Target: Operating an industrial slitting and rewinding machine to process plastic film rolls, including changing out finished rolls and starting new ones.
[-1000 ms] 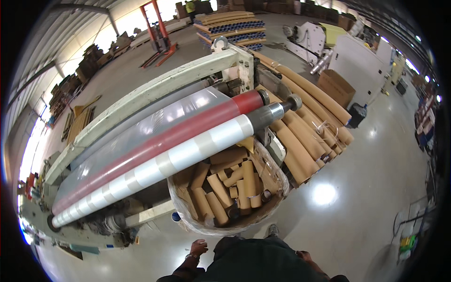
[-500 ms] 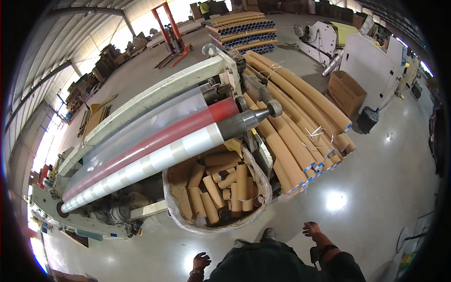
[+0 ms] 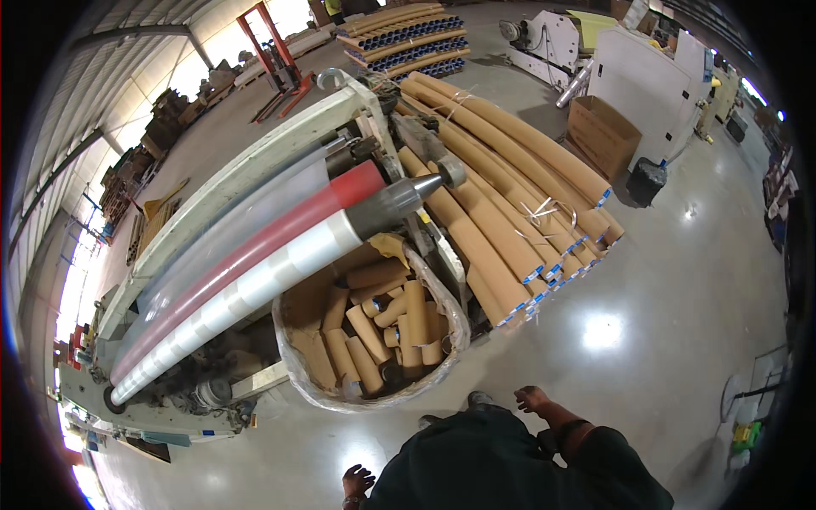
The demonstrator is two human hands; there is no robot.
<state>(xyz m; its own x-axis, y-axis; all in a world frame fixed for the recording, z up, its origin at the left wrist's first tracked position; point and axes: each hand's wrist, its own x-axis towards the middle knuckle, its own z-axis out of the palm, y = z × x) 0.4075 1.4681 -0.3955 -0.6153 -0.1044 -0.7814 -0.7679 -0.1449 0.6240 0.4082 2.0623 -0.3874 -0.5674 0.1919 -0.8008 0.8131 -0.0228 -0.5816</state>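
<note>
My left hand [image 3: 358, 481] hangs low over the grey floor with nothing in it, its fingers a little apart. Out to the right, past my shoes, my right hand [image 3: 532, 399] is also free, its fingers loosely bent and spread. Neither hand touches anything. The nearest object is a large round bin [image 3: 297, 387] with clear plastic around its rim. It holds several short cardboard tubes [image 3: 414, 310], lying and leaning at different angles. Above the bin stretches a roller machine with a white banded roll [image 3: 289, 268] and a red roller [image 3: 357, 183].
Long cardboard tubes [image 3: 489, 229], tied with white strap, lie stacked right of the machine. Behind them are a brown carton [image 3: 599, 132], a black container [image 3: 646, 182] and a white machine cabinet [image 3: 650, 93]. A red lifter [image 3: 276, 64] and another tube stack [image 3: 404, 42] stand farther back.
The machine, bin and tubes have shifted left in view as my head turned right. My right hand now appears farther left and slightly higher; both hands remain free.
</note>
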